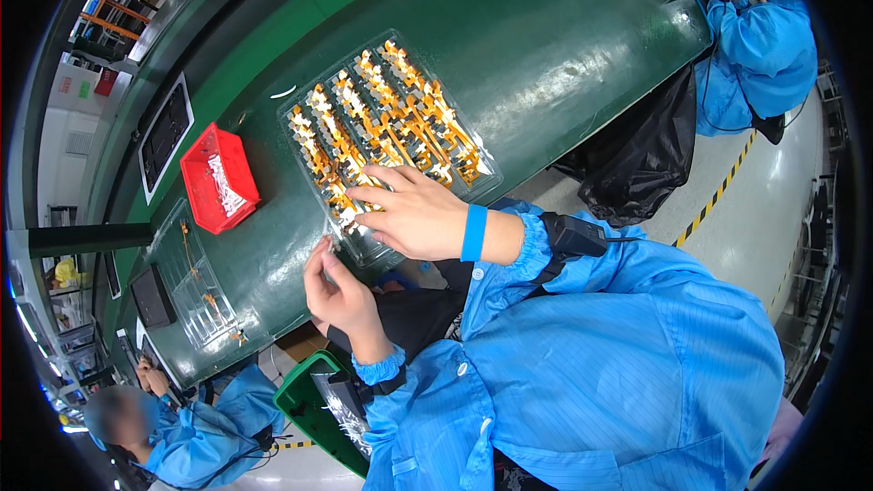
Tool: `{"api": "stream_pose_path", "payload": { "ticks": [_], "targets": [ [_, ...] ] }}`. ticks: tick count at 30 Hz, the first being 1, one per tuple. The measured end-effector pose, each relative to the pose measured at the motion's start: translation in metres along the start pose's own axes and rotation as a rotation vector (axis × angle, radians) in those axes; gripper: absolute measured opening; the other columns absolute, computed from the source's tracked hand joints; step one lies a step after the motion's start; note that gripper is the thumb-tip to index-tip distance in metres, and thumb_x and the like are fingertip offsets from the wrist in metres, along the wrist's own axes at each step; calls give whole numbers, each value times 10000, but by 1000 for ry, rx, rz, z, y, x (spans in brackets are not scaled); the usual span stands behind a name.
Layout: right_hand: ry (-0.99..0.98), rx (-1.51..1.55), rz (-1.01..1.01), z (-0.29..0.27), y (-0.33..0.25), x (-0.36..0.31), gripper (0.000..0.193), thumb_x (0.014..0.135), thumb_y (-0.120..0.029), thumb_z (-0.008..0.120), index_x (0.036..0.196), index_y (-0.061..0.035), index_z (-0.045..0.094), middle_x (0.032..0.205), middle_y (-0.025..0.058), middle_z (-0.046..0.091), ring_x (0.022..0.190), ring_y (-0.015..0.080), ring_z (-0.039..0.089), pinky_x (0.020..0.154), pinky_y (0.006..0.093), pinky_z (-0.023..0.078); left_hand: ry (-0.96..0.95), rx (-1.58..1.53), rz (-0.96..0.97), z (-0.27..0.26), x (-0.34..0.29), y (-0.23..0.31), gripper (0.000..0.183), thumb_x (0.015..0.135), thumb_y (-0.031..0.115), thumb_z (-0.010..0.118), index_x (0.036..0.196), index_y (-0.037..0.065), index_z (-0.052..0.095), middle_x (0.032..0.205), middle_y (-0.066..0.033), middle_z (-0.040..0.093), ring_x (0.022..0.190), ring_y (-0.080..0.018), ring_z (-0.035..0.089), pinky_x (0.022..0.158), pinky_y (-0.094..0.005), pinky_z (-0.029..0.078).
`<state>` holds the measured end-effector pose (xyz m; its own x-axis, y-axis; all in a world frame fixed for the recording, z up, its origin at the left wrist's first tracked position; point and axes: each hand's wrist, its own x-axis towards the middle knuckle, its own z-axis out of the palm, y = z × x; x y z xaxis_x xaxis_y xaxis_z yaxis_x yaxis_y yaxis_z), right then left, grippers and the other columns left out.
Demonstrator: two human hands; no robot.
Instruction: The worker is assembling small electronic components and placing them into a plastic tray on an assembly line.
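Note:
A clear plastic tray (pixel 498 180) lies on the green table and holds several rows of orange-and-white flexible circuit strips (pixel 386 118). My right hand (pixel 423 218), with a blue band round its wrist, reaches over the tray's near-left corner. Its fingers are spread, and their tips are at the strips in the nearest part of the rows. Just beside that corner, my left hand (pixel 344 300) is raised with thumb and forefinger drawn together. Whatever may be between those fingertips is too small to make out.
Left of the tray stands a red bin (pixel 218 177) with small white pieces inside. Farther left lies another clear tray (pixel 205 305) with a few orange strips, beside a black box (pixel 153 297). A green bin (pixel 314 409) stands below the table edge. Co-workers sit at lower left and upper right.

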<state>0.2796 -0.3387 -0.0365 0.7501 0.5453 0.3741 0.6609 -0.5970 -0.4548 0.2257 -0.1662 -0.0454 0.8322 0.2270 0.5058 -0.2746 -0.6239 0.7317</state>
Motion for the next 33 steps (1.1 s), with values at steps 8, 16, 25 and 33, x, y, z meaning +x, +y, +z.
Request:
{"api": "stream_pose_path", "payload": {
  "ticks": [8,16,25,33],
  "targets": [
    [-50,-77,-62,-4,-1,6,225,805,-251,699,978,-110,721,1187,-16,649,1303,240,443,1091,490,308,116,-656,-486,-26,29,28,204,1014,141,505,1027,-49,579,1130,-199,650,1061,-270,653,904,-349,536],
    [-52,-101,-114,-3,-7,15,162,782,-187,689,907,-88,719,1006,14,662,1184,244,522,1048,463,351,-182,-702,-480,-45,84,33,156,986,90,542,987,-52,607,1090,-184,666,1026,-270,670,913,-373,539],
    [-115,1227,369,-26,-27,18,282,956,-251,568,1109,-22,630,1046,133,677,1023,291,641,897,391,504,-41,-273,-91,-71,58,86,128,960,31,547,994,-75,610,1070,-202,681,993,-275,685,864,-358,548],
    [-549,1925,735,-28,-51,8,349,1015,-280,502,1102,43,602,1014,222,695,928,282,708,829,345,576,-456,348,422,-104,-18,99,179,714,-85,690,885,-35,668,950,-166,697,836,-326,691,712,-376,574]
  ]
}}
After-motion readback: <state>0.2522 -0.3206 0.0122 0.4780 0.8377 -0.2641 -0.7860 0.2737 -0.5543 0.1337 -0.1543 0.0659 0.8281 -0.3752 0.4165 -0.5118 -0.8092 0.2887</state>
